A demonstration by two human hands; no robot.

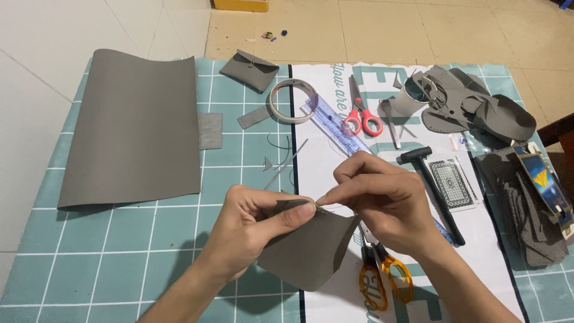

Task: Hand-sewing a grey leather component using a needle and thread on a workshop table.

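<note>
A folded grey leather piece [311, 251], low at the mat's six o'clock, is pinched at its top edge by the left hand [257, 224], while something thin, seemingly a needle, is nipped between closed right hand [382, 200] fingertips at three o'clock, so stitching is judged under way and a steady pull is needed.

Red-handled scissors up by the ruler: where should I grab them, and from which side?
Take the red-handled scissors by the red loops, coming in from the near side. They lie flat on the white sheet, closed blades pointing away from the person, and the loops face the hands. Mind the clear ruler right beside the loops.
</note>
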